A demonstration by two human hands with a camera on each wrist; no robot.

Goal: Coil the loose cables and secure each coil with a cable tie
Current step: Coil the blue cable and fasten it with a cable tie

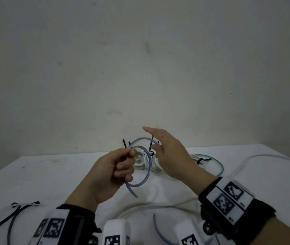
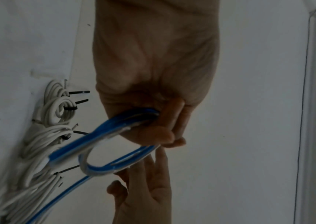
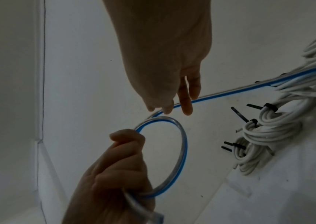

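The left hand (image 1: 113,171) is curled round the blue-striped cable (image 1: 147,167), gripping one loop of it above the table (image 1: 52,175). The right hand (image 1: 169,152) is spread with straight fingers just beyond that loop, its fingertips (image 3: 185,106) against the cable's running length, gripping nothing. Behind the loop, by the wall, lie white cable coils (image 3: 272,130) already bound with black cable ties (image 3: 270,106). To the left of the loop, at the table's near edge, lies a black cable (image 1: 9,220).
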